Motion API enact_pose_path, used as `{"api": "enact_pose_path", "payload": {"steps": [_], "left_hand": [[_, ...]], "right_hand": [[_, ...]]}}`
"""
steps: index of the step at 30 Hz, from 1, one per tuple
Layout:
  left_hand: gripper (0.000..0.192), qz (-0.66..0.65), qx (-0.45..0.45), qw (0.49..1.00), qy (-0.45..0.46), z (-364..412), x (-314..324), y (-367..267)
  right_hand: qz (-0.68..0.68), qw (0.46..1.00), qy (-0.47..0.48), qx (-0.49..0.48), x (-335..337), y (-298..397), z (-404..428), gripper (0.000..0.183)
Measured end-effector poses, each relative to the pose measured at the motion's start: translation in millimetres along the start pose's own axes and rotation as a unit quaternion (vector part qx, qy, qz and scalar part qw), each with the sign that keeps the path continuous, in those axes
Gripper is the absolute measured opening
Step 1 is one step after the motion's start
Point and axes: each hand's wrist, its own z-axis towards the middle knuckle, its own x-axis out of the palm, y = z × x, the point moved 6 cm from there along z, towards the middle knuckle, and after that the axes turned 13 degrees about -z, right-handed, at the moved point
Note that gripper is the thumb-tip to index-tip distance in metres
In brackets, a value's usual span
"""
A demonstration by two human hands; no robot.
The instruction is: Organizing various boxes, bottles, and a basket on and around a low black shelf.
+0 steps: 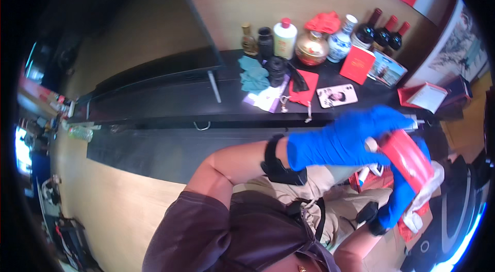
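A shiny red object (408, 160), its exact kind blurred, is held in front of me at the right. My left hand (340, 138), in a blue glove, reaches across and has its fingers around the upper end. Below it, my right hand (402, 194), gloved in blue too, grips the same object from the far side, and its fingers are partly hidden behind it. A crumpled white cloth (431, 183) hangs beside my right hand. Near my left thumb shows a small round beige thing (371, 144); I cannot tell what it is.
On the black cabinet (162, 94) stand a white bottle (285, 40), a golden pot (311, 48), a blue-and-white vase (340, 44) and several wine bottles (365, 32). A teal cloth (253, 75), a red booklet (357, 64) and a picture card (337, 96) lie nearer. A red basket (377, 181) stands below my hands.
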Motion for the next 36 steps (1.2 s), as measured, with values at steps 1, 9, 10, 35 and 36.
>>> {"api": "enact_pose_path", "payload": {"steps": [1, 9, 10, 35, 36], "left_hand": [[0.079, -0.015, 0.038, 0.999, 0.015, 8.6, 27.2, 10.3], [0.094, -0.081, -0.038, 0.980, 0.177, -37.6, 151.6, 60.7], [0.090, -0.028, -0.049, 0.971, 0.234, -43.9, 165.1, 58.3], [0.080, 0.672, -0.220, 0.681, -0.190, -72.1, -194.8, 116.3], [0.080, 0.670, -0.220, 0.684, -0.184, -80.2, -211.3, 121.9]], "right_hand": [[0.074, 0.980, -0.074, 0.169, -24.4, -13.7, -26.1, 0.046], [0.222, 0.743, -0.417, 0.474, -98.6, -58.4, -172.4, 0.066], [0.263, 0.751, -0.390, 0.463, -92.5, -55.7, -172.7, 0.068], [0.470, 0.691, -0.328, 0.440, -18.5, -61.2, -149.3, 0.040], [0.440, 0.713, -0.355, 0.416, -25.2, -59.1, -145.9, 0.055]]}}
